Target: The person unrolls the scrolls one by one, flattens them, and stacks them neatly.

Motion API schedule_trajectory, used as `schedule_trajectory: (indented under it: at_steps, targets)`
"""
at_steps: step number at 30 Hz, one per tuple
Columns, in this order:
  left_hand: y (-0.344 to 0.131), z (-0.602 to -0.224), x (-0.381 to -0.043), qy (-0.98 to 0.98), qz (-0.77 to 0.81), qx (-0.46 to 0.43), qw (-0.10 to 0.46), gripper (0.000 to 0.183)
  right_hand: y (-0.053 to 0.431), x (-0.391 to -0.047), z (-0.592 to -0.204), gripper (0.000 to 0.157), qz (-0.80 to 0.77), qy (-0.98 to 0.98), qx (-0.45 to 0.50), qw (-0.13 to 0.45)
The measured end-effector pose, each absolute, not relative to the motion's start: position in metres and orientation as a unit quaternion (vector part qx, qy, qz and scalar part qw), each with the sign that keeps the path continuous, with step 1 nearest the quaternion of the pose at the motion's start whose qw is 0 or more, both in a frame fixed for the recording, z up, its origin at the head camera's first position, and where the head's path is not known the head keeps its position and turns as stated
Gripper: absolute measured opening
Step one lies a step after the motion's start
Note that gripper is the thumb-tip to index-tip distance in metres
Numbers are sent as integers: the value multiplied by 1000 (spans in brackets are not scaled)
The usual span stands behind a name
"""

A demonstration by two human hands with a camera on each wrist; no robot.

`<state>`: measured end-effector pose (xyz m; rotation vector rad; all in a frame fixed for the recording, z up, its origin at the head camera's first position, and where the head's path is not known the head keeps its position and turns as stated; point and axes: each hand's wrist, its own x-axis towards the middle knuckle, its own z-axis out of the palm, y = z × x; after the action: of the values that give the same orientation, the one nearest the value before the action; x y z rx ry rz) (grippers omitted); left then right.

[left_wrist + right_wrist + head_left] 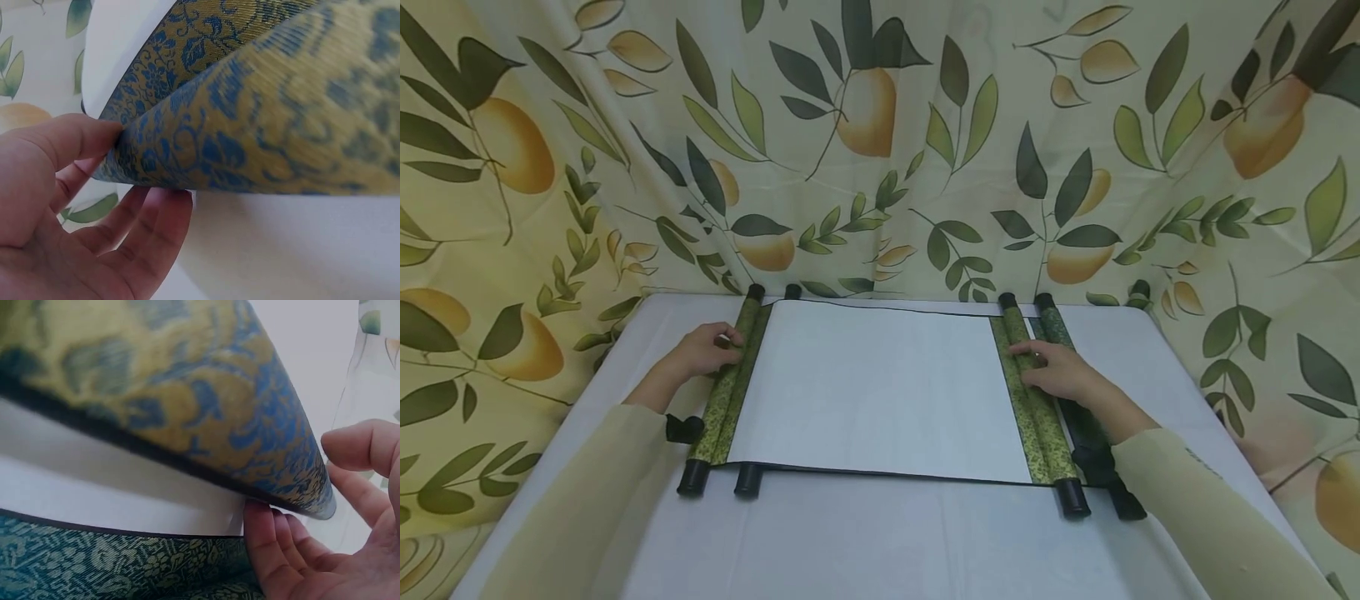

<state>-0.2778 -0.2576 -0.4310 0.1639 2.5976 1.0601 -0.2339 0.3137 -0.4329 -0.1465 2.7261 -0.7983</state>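
Note:
A partly unrolled scroll (880,392) lies across the table, its white middle bare and flat. Gold brocade with a blue floral pattern covers the roll (206,137) at its left end. My left hand (707,350) holds that roll from the outer side, thumb on top and fingers beneath. At the opposite end, my right hand (1060,371) holds the right roll (1037,400). Its fingertips (259,525) reach under the roll, while the thumb is beside the upper surface. A dark green brocade roll (156,565) lies just outside the right one, partly hidden by my right arm.
Black end knobs (692,479) stick out past the rolls at the front and back. White cloth covers the table (880,533). A fruit-and-leaf patterned curtain (880,192) hangs behind the table and along both sides. Both wrists carry dark devices (685,429).

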Motion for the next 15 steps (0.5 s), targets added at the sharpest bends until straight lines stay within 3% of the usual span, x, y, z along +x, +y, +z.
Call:
schedule_trajectory:
  at_steps: [8, 11, 15]
  targets:
    - [-255, -426, -272, 919, 355, 68, 158, 41, 314, -233, -426, 56, -281, 947, -53, 149]
    - [-251, -419, -263, 935, 323, 88, 114, 45, 315, -227, -417, 62, -281, 947, -62, 140]
    - [-234, -406, -242, 941, 314, 124, 17, 45, 313, -210, -400, 71, -309, 944, -54, 101]
